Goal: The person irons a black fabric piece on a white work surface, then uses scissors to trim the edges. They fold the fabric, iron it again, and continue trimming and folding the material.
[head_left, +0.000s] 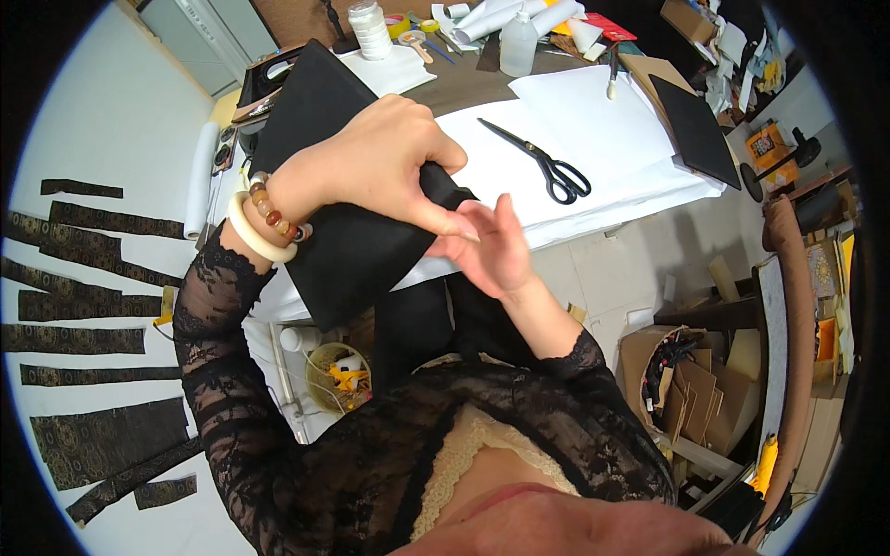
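While in left grip (389, 157) — black panel (357, 248)

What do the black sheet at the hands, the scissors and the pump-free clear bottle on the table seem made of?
Black sheet: matte, flat and straight-edged, perhaps card or leather-like material.
Scissors: probably metal, dark with slight sheen on slim blades; handles possibly coated.
Bottle: likely plastic, smooth and cloudily translucent.

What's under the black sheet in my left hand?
White paper shows past the edge of the black sheet; whatever lies directly beneath the sheet is covered.
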### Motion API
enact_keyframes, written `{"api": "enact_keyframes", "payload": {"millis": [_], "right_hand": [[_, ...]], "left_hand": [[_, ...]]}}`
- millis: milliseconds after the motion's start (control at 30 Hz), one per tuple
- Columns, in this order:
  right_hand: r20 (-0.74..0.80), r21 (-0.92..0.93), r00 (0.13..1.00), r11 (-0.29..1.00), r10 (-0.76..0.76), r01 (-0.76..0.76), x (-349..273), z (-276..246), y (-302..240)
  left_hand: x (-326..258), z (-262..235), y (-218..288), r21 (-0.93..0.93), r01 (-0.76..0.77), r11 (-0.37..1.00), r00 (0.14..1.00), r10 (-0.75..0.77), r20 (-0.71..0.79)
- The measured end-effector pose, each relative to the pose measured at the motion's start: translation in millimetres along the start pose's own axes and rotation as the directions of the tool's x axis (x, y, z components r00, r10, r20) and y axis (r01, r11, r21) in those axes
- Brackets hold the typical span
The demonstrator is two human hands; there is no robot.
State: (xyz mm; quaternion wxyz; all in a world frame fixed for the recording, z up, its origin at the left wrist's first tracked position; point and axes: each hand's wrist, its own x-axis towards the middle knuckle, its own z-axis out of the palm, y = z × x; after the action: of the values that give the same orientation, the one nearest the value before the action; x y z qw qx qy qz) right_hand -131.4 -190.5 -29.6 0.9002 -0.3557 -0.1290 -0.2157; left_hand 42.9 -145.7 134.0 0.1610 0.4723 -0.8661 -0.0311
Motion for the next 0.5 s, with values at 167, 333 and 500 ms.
{"api": "enact_keyframes", "payload": {"millis": [167,333,500], "right_hand": [[-0.073,-0.567,0.941,0.790,-0.331,0.234,8.5,28.8,-41.1],[0.196,-0.853,0.880,0.367,-0.433,0.371,18.4,47.0,-65.7],[0.230,-0.880,0.863,0.283,-0.449,0.381,6.7,59.1,-67.0]], "left_hand": [[1.4,3.1,7.8,0.113,-0.064,0.991,0.982,0.083,-0.170],[-7.4,6.9,30.5,0.123,-0.074,0.990,0.946,0.109,-0.306],[-13.8,14.3,50.6,0.221,0.004,0.975,0.900,0.093,-0.426]]}}
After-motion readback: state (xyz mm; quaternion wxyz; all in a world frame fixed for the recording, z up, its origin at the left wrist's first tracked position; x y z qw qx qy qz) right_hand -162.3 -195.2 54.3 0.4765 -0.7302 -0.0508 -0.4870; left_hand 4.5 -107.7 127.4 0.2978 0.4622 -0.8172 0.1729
